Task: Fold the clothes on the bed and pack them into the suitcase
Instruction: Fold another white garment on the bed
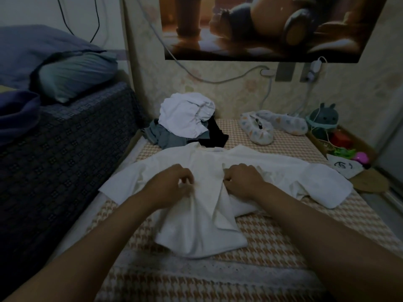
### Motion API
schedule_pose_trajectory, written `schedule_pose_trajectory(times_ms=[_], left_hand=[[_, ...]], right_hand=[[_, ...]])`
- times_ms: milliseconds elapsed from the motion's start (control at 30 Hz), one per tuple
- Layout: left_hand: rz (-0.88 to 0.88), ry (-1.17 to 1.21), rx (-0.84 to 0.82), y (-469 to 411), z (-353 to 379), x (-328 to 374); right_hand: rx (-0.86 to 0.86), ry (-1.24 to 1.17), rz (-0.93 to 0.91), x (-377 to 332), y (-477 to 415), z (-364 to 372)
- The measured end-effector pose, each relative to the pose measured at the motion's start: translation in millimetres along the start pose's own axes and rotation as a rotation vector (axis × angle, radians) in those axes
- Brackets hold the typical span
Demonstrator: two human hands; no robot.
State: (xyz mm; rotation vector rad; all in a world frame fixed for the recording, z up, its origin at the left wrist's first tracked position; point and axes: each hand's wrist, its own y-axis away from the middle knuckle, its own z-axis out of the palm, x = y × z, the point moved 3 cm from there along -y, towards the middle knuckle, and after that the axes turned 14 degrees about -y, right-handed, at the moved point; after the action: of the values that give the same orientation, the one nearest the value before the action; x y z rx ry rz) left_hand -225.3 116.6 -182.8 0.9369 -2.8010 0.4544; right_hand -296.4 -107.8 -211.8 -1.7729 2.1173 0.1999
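Creased white shirt [272, 165], sleeves out, flat on houndstooth bed [274, 234].

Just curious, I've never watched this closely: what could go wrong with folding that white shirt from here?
The left hand and right hand both pinch the white shirt near its middle, where the cloth is already bunched, so the fold may come out creased or lopsided. The spread sleeve reaches toward the edge of the bed and might slip or drag. The pile of unfolded clothes sits close behind the collar and could get tugged along.
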Motion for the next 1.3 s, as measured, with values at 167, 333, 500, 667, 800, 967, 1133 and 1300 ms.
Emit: schedule_pose_trajectory(times_ms=[167, 333, 500, 667, 800, 967, 1133, 1300], left_hand=[[0.315, -0.204, -0.558, 33.4, 20.9, 61.0], [0.289, -0.285, -0.297, 27.5, 33.9, 52.8], [0.038, -0.121, 0.066, -1.4, 9.9, 14.6], [-0.424, 0.182, 0.344, -44.3, -23.4, -20.2], [-0.786, 0.478, 0.497, -75.0, -24.3, -56.5], [-0.780, 0.480, 0.343, -104.7, -0.2, -72.8], [-0.539, 0.270, 0.068, -105.8, 42.1, -62.5], [-0.676, 0.003, 0.107, -69.3, 42.7, -80.0]], right_hand=[[-0.037, -0.051, 0.053, -6.4, -5.2, 7.1], [-0.027, 0.037, 0.055, 2.8, -2.1, 0.5], [-0.032, 0.245, 0.107, 28.7, 3.0, -2.9], [0.079, 0.429, 0.205, 53.0, -11.1, -21.1], [0.412, 0.204, 0.354, 76.6, -38.8, -47.9], [0.611, 0.257, 0.438, 106.1, -52.6, -61.7], [0.407, 0.173, -0.072, 86.9, -67.1, -25.1], [-0.248, -0.086, 0.126, 48.4, -71.6, 14.6]])
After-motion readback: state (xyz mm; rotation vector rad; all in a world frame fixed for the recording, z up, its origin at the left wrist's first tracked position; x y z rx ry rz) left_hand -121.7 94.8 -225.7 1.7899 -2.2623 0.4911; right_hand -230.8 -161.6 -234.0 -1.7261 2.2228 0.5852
